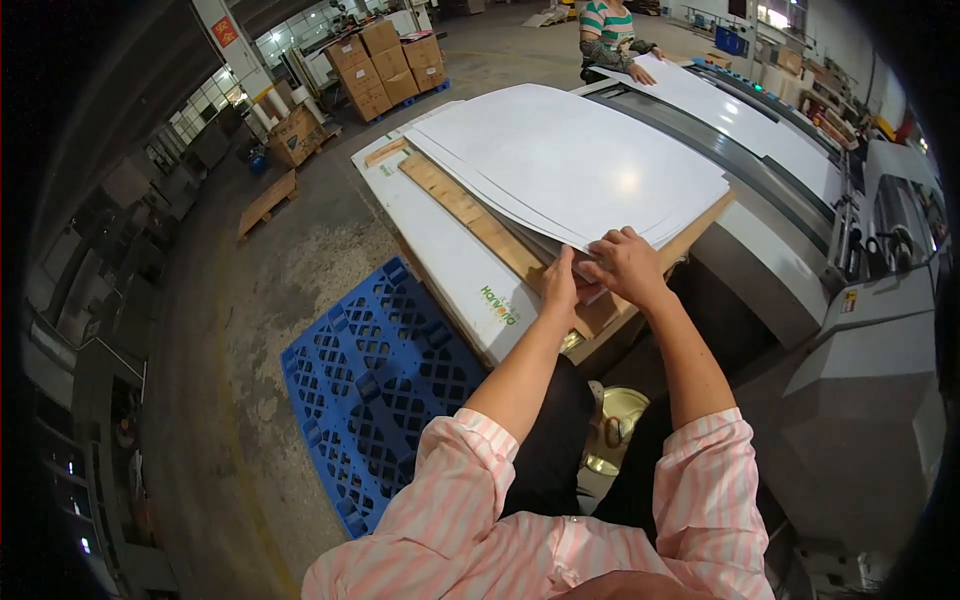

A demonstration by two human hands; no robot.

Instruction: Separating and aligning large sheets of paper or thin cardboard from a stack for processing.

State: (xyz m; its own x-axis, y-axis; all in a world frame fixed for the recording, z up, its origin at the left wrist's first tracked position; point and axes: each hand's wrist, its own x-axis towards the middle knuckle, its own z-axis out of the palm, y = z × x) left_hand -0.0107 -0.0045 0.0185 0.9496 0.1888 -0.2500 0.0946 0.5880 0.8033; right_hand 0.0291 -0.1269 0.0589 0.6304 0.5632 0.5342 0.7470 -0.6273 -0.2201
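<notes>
A stack of large glossy white sheets (580,150) lies in front of me, its upper sheets bowed slightly at the left edge. At the near corner, my left hand (562,288) grips the sheets' edge with the thumb up and the fingers mostly hidden. Right beside it, my right hand (630,268) is closed over the same corner with its fingers bent. A flat wooden strip (455,203) runs along the stack's left side. Below it is a white board (425,255) with green print.
A blue plastic pallet (372,385) lies on the floor at left. A grey machine (765,265) stands to the right. Across it, another person (608,40) rests hands on a white sheet (735,110). Cardboard boxes (385,65) are stacked at the far left, near a wooden pallet (268,205).
</notes>
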